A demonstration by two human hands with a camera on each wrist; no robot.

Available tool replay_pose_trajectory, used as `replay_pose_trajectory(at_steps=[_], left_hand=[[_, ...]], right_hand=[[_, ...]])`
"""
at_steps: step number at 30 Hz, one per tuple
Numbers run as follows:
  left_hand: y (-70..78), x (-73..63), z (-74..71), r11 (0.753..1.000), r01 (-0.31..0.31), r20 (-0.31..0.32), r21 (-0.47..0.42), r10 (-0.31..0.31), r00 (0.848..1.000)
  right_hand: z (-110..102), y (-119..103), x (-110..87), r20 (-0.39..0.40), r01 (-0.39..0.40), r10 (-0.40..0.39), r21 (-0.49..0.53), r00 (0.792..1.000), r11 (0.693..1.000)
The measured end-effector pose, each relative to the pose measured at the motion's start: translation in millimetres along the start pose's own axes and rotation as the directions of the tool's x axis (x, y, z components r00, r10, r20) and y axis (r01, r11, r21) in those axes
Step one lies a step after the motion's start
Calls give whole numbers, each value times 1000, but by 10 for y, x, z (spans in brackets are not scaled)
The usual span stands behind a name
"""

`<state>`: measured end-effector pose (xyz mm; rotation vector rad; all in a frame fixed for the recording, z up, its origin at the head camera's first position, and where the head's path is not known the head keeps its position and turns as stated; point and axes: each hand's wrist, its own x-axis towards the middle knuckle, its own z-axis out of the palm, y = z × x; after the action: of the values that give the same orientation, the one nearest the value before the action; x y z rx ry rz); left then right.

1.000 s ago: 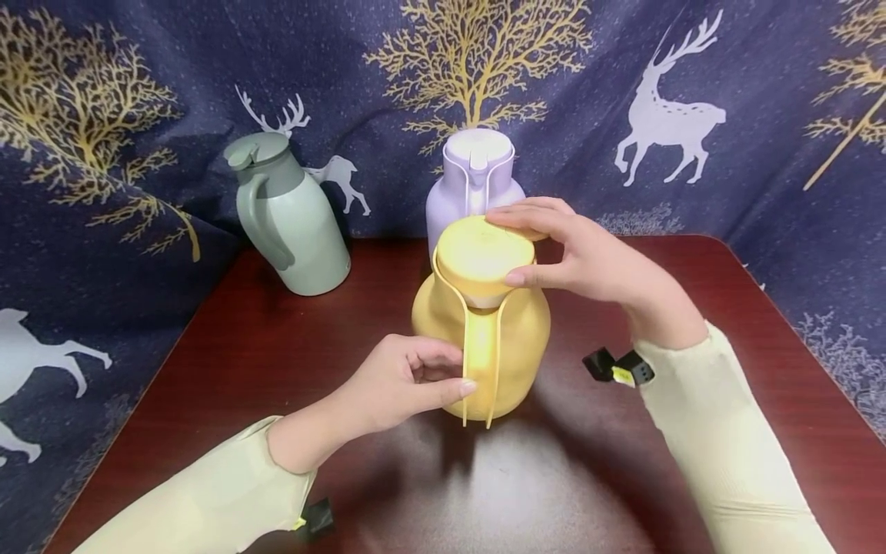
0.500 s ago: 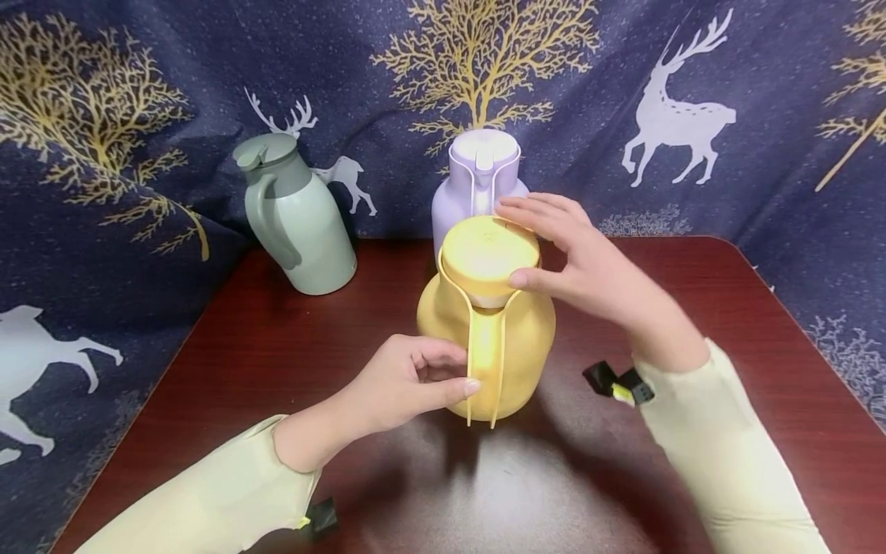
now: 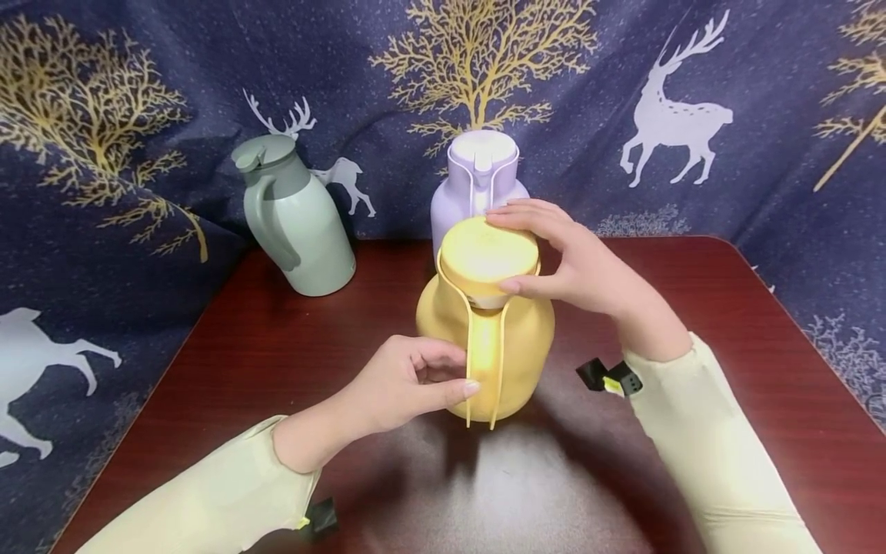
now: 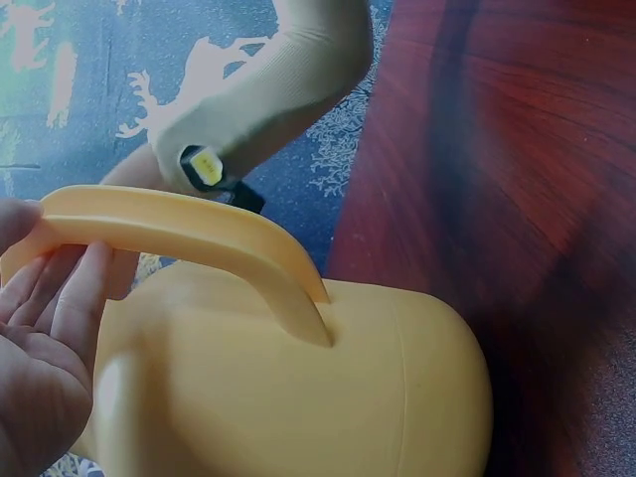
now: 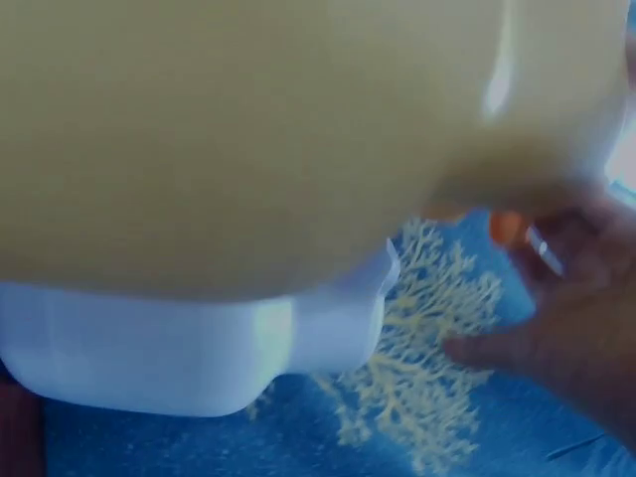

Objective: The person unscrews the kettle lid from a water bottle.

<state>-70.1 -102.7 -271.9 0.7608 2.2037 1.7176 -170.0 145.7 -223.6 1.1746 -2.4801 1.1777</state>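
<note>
A yellow thermos jug (image 3: pixel 526 346) stands upright on the table, its handle (image 3: pixel 487 354) toward me. Its round yellow lid (image 3: pixel 484 250) sits in the neck, with a pale band visible below it at the front. My right hand (image 3: pixel 581 258) holds the lid from the right, thumb on the near side and fingers over the far edge. My left hand (image 3: pixel 408 381) pinches the handle. In the left wrist view the thumb lies on one side of the handle (image 4: pixel 199 234) and the fingers (image 4: pixel 79 298) on the other. In the right wrist view the jug's body (image 5: pixel 248 149) fills the upper part.
A lilac thermos jug (image 3: pixel 457 200) stands right behind the yellow one, partly hidden. At the back left is a green thermos jug (image 3: pixel 311 231). The dark red table (image 3: pixel 277 369) meets a blue curtain (image 3: pixel 554 108) with deer and trees.
My right hand opened slightly and drew back from the lid half a second ago; now its fingers have come in onto the lid again. The left hand keeps its place on the handle.
</note>
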Motion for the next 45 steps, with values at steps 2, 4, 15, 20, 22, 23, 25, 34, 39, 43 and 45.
replay_pose_trajectory(at_steps=[2,4,15,20,22,23,25,34,39,43,45], left_hand=[[0,-2,-3,1000,-1,0,2,1,1000],[-2,-4,-5,1000,1,-2,3,-1,1000],[-23,-22,-5,1000,10,-11,-4,-10,1000],[-29,-19,-2,1000,1,-12,-5,-1,1000],[-28,-19,-4,1000,-1,-15,-4,1,1000],[-26,-18,-4,1000,-5,-15,-4,4,1000],[-16,-18,1,1000,-4,-14,-4,4,1000],[-6,-11,-3,1000,13,-16,23,-13,1000],[-16,-12,-5,1000,7,-16,13,-6,1000],[-18,-15,-5,1000,9,-12,5,-9,1000],[-17,-16,-7,1000,9,-13,6,-9,1000]], right_hand=[[-58,69,49,80,6,-10,55,997,998],[-112,121,94,150,-3,-13,105,989,994],[19,-102,-30,8,-53,53,-1,999,999],[249,-248,-101,-160,-146,136,-52,978,988],[279,-229,-96,-174,-145,144,5,974,989],[273,-208,-94,-171,-140,143,32,975,990],[233,-143,-86,-140,-118,125,60,982,991],[63,71,12,65,-40,25,240,998,970],[61,148,39,119,-33,-15,394,993,919],[87,173,15,110,-36,-15,449,994,893],[115,150,-10,71,-39,7,454,997,890]])
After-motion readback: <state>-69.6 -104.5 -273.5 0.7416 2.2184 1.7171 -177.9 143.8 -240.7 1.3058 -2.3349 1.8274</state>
